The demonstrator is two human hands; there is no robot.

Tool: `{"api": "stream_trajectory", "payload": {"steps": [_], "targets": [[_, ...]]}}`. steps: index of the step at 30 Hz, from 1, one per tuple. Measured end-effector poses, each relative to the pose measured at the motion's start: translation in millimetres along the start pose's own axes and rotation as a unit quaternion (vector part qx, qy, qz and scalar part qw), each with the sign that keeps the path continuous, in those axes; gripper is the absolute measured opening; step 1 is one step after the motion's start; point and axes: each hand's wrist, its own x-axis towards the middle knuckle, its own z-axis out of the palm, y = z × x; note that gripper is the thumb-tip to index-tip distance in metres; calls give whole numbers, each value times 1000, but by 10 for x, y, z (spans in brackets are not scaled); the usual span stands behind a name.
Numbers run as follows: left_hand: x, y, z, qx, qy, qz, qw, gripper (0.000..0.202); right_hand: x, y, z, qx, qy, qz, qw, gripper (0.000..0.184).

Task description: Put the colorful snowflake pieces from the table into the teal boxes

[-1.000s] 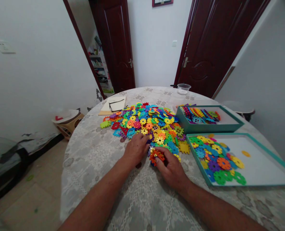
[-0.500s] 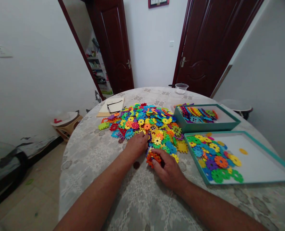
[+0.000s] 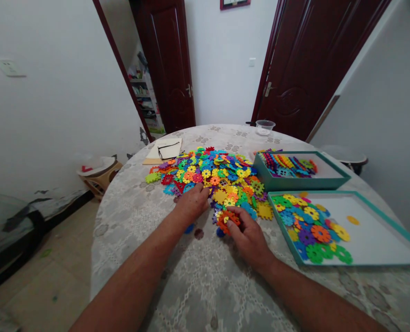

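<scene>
A heap of colourful plastic snowflake building discs (image 3: 208, 170) lies on the table. My left hand (image 3: 193, 200) is at its near edge, fingers bent down and closed; what they hold, if anything, is hidden. Between the thumb and fingers of my right hand (image 3: 249, 236) are orange toothed building pieces (image 3: 228, 221), apparently a small stack with a bit of yellow showing. A blue disc (image 3: 189, 228) rests on the cloth below my left hand, and another blue disc (image 3: 220, 232) shows under the orange pieces.
At right, a teal box (image 3: 305, 183) holds rows of sorted pieces, and a shallow teal-rimmed tray (image 3: 374, 240) contains loose discs. Black glasses (image 3: 168, 150) lie on paper (image 3: 152, 155) at back left. A clear plastic bowl (image 3: 265, 127) stands near the far edge.
My left hand has risen slightly from the near side of the heap, and a blue disc now shows below it. My right hand still holds the orange pieces. The view has shifted a little.
</scene>
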Motion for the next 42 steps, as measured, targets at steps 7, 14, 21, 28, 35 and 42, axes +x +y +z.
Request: {"api": "stream_trajectory", "payload": {"steps": [7, 14, 21, 28, 35, 42], "targets": [[-195, -92, -226, -176, 129, -130, 967, 4, 47, 7, -26, 40, 41, 49, 997, 44], [-319, 43, -311, -562, 35, -194, 804, 15, 19, -40, -36, 79, 42, 59, 994, 39], [-362, 371, -201, -713, 24, -211, 668, 17, -8, -73, -81, 174, 43, 39, 983, 34], [-416, 436, -124, -651, 14, -209, 730, 13, -5, -77, -14, 164, 4, 51, 985, 31], [-433, 457, -137, -588, 3, -179, 789, 13, 42, -78, 38, 116, -10, 57, 992, 30], [-446, 321, -109, -561, 6, -203, 802, 17, 84, -111, -1, 122, 54, 72, 988, 34]]}}
